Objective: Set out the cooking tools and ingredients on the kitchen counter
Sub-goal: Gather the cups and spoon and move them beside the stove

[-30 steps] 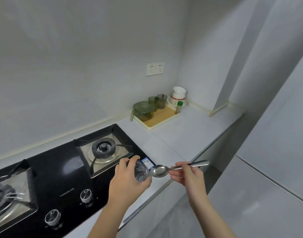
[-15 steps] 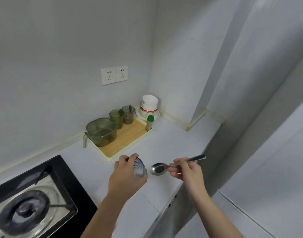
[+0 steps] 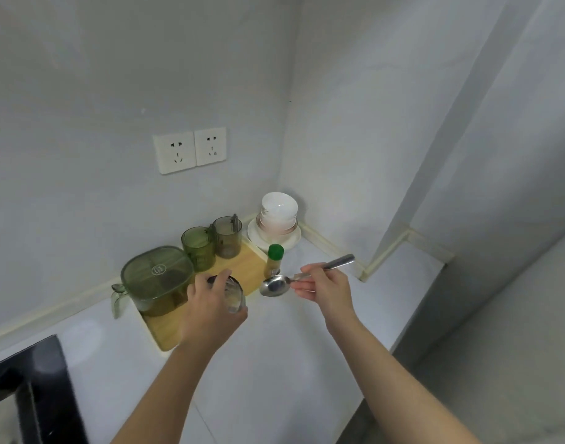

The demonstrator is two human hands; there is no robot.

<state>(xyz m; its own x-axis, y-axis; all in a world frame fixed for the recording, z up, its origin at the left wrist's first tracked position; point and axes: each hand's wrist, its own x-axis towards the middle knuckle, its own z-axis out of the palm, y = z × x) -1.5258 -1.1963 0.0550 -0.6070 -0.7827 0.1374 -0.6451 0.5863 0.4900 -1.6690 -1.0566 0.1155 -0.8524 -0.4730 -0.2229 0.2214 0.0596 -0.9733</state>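
My left hand (image 3: 210, 306) grips a clear ribbed glass (image 3: 234, 296) from above, held over the near edge of the wooden tray (image 3: 169, 331). My right hand (image 3: 326, 285) pinches the handle of a steel spoon (image 3: 274, 285), its bowl pointing left toward the glass. On the tray stand a green lidded pitcher (image 3: 156, 280) and two green cups (image 3: 199, 248). A small spice bottle with a green cap (image 3: 274, 259) stands just behind the spoon. White stacked bowls on a plate (image 3: 278, 216) sit in the corner.
The white counter (image 3: 306, 347) runs from the corner toward me, its front edge falling off at the right. A black gas hob (image 3: 28, 395) fills the lower left. Two wall sockets (image 3: 191, 150) sit above the tray.
The view has swung right, away from the hob. Both hands, still holding the glass and spoon, are now over the tray's near edge, close to the pitcher and spice bottle.
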